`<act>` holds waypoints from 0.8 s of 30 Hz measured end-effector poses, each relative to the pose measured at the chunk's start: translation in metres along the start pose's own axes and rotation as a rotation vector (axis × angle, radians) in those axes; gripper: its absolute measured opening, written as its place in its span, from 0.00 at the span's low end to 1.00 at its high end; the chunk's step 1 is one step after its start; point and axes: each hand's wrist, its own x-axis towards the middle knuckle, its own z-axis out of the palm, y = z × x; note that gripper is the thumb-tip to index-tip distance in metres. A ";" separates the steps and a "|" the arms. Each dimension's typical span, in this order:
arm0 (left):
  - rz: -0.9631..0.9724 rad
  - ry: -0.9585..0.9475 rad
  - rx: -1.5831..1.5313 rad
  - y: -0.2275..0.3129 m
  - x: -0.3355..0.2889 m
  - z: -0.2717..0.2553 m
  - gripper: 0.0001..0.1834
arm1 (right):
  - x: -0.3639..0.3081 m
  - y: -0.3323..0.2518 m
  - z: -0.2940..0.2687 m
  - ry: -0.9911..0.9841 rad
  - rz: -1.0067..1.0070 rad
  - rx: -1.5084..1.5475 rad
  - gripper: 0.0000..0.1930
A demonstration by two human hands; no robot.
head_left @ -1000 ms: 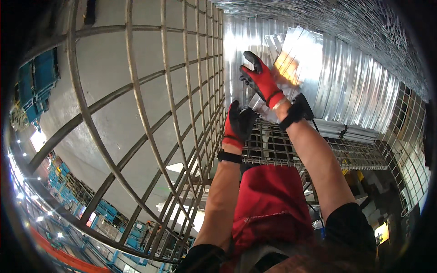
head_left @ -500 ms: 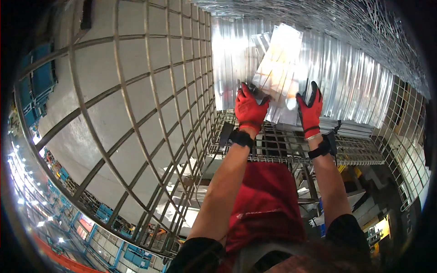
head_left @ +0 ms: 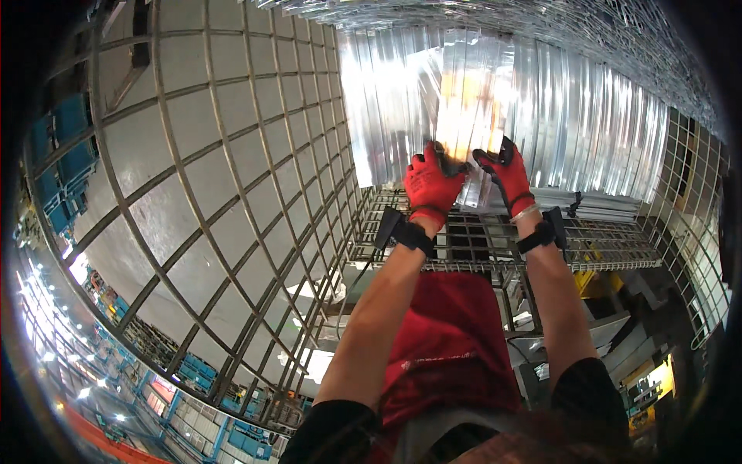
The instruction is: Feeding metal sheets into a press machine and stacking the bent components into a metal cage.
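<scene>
Directions follow the clock face of the view, twelve at its top edge. Toward one o'clock, the shiny metal strips [head_left: 470, 97] lie lengthwise toward the far side, an orange glare on them. Both gloved hands are at their near end: the left hand [head_left: 434, 184] at the seven o'clock corner, fingers bent in a narrow curl, and the right hand [head_left: 502, 178] at the five o'clock corner, thumb and fingers slightly apart. Glare and the gloves hide whether either grips the metal; I cannot tell. Toward two o'clock, a row of similar strips [head_left: 595, 127] runs alongside, below a dense pile of metal edges [head_left: 572, 27] at the upper rim. A wire mesh wall [head_left: 164, 104] fills the side from nine to eleven. Toward five o'clock hangs a red apron [head_left: 452, 340], between the forearms.
</scene>
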 end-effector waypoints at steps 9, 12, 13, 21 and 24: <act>-0.084 -0.127 -0.549 -0.015 0.012 0.024 0.40 | -0.011 -0.018 0.004 0.205 -0.248 -0.447 0.35; -0.148 -0.211 -0.922 -0.017 0.014 0.037 0.36 | 0.001 -0.003 -0.002 0.034 -0.113 0.034 0.28; -0.167 -0.251 -0.851 -0.003 0.012 0.018 0.35 | 0.015 0.017 -0.003 -0.140 0.024 0.304 0.23; 0.228 0.184 -0.160 -0.012 0.005 0.013 0.35 | -0.003 -0.022 -0.015 -0.333 0.007 0.659 0.20; -0.206 -0.422 -0.943 0.016 -0.009 -0.024 0.35 | -0.010 -0.013 -0.016 -0.261 0.030 0.850 0.27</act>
